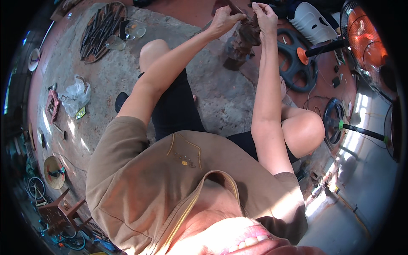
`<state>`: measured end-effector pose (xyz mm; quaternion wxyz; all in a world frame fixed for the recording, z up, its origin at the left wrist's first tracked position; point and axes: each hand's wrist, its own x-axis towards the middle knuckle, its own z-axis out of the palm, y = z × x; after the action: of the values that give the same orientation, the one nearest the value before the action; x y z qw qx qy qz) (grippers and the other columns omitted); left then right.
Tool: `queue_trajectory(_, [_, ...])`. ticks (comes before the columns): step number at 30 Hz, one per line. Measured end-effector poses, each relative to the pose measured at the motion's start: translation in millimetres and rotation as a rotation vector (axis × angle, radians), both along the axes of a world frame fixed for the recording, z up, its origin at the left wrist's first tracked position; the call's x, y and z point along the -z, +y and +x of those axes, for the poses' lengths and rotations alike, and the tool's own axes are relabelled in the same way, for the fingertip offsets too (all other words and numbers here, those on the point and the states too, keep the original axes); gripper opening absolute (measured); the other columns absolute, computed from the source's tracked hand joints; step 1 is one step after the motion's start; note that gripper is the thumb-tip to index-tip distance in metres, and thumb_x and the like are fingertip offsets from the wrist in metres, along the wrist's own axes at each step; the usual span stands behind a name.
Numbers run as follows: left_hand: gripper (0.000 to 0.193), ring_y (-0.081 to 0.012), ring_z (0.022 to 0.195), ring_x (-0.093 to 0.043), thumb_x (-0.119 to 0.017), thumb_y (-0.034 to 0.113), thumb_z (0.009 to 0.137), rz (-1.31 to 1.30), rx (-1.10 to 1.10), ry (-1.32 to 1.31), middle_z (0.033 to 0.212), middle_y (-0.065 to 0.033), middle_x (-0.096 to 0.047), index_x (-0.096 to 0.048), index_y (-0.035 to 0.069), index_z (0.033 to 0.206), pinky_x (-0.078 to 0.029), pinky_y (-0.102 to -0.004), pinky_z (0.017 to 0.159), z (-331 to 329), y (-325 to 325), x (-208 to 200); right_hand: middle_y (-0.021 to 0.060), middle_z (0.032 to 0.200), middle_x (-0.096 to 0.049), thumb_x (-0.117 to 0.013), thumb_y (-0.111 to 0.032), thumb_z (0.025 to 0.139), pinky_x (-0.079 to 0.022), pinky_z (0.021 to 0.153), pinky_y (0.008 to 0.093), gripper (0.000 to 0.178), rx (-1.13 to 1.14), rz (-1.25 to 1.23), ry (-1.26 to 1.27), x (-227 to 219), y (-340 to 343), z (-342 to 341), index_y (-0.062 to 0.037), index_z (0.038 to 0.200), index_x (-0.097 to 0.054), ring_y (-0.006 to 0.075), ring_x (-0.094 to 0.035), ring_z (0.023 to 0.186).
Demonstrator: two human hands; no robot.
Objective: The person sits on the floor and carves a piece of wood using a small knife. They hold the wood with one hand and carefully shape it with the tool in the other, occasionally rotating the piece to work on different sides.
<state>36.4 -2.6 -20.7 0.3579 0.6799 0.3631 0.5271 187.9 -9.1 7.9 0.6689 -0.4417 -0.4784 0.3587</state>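
Both my arms reach out to the far side, over a dark brown, lumpy piece that looks like carved wood, standing upright on the grey slab. My left hand is closed at its upper left, thumb pointing toward the piece. At the piece's upper right, my right hand has its thumb and fingertips pinched together. Whatever the fingers of either hand hold is too small or hidden to name. A reddish-brown part shows just beyond my left hand; whether it belongs to the carved piece I cannot tell.
A round tray of dark, slender tools lies far left, with clear glasses beside it. A plastic bag and pink basket sit at left. Two standing fans with dark bases stand right. A straw hat lies lower left.
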Motion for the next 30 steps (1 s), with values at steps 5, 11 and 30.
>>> queue_trajectory(5, [0.034,-0.0275,0.065,-0.065,-0.072,0.029,0.078,0.023,-0.001,0.173,0.071,-0.0178,-0.067,-0.071,-0.001,0.093,-0.049,-0.0382,0.062,-1.7,-12.8,-4.7,-0.0031,0.076,-0.060,-0.070,-0.013,0.086,-0.040,0.060,0.0221,0.009,0.134,-0.002,-0.162,-8.8,-9.5,-6.6,-0.0046,0.087,-0.066,0.0057,-0.051,0.068])
queue_trajectory(11, [0.025,-0.0169,0.059,-0.061,-0.072,0.022,0.080,0.111,0.013,0.540,0.062,-0.0131,-0.064,-0.072,0.000,0.090,-0.047,-0.0346,0.057,-25.7,-29.3,-21.7,-0.0038,0.077,-0.060,-0.068,-0.010,0.086,-0.038,0.059,0.0211,0.006,0.084,-0.073,-0.120,-16.6,-12.1,-8.0,-0.0057,0.090,-0.067,0.0050,-0.051,0.067])
queue_trajectory(30, [0.031,-0.0145,0.070,-0.064,-0.073,0.027,0.079,-0.078,0.016,0.411,0.078,-0.0097,-0.071,-0.073,-0.002,0.090,-0.051,-0.0323,0.067,-16.1,-12.9,-3.8,-0.0015,0.078,-0.062,-0.069,-0.007,0.080,-0.042,0.062,0.0226,0.009,0.117,-0.081,-0.178,-17.7,-9.1,3.2,-0.0042,0.089,-0.066,0.0077,-0.054,0.071])
